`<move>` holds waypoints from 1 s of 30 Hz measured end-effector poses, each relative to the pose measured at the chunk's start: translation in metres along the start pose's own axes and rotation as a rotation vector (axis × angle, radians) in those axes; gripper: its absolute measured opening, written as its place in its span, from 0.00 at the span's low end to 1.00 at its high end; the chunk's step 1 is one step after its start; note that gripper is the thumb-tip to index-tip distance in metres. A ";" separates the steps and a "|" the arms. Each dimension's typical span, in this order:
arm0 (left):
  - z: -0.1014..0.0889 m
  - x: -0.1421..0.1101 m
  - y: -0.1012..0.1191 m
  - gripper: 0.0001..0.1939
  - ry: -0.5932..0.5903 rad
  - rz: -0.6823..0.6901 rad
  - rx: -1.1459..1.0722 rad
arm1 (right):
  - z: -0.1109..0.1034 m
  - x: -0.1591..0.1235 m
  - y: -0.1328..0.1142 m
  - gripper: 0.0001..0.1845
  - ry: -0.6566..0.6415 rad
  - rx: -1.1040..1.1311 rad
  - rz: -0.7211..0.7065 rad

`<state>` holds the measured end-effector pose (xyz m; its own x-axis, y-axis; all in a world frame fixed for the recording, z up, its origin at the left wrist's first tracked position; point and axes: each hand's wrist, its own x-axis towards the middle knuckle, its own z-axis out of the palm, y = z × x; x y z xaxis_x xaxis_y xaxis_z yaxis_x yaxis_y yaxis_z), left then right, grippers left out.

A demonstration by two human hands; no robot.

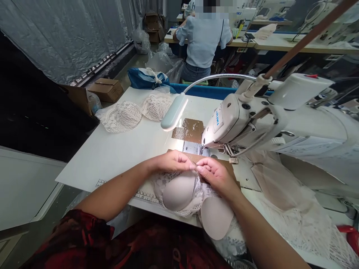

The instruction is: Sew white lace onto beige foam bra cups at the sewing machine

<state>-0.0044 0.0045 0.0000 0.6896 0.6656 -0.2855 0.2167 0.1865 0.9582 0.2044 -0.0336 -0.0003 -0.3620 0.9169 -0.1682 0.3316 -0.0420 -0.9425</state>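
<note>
Resting partly on a white table (112, 157): lace bra (179, 194); boxes (108, 90) beyond.

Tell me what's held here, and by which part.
Left grip and right grip pinch the lace bra by its far edge, between the cups; exact piece hidden.

On my remote feed I record smooth, matt, cloth-like padded cups (178, 191) bordered by rough openwork lace (159, 186). I note glossy casing on the sewing machine (231, 116), shiny ribbed metal on the lamp neck (218, 76), a smooth counter (131, 149) and a crinkled, plastic-looking curtain (73, 33).
</note>
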 end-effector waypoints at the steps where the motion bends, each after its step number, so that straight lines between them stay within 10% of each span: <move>1: -0.005 -0.001 -0.001 0.20 0.011 -0.022 -0.070 | -0.004 -0.001 0.000 0.16 0.011 -0.008 0.031; 11: -0.035 -0.011 -0.010 0.35 0.005 -0.194 -0.265 | -0.064 -0.059 0.008 0.22 -0.006 -0.651 0.170; 18: -0.020 -0.020 -0.010 0.07 0.028 0.065 0.389 | -0.027 -0.095 0.031 0.16 0.136 -0.660 0.089; 22: -0.009 -0.023 -0.001 0.09 0.063 0.109 0.417 | -0.022 -0.092 0.027 0.17 0.286 -0.584 -0.022; 30: 0.001 -0.064 -0.002 0.14 -0.058 -0.057 0.388 | 0.002 -0.063 0.003 0.25 0.083 -0.324 -0.059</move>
<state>-0.0481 -0.0388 0.0166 0.7044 0.6179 -0.3493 0.4935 -0.0726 0.8667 0.2260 -0.0927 0.0069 -0.3210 0.9437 -0.0798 0.5769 0.1280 -0.8067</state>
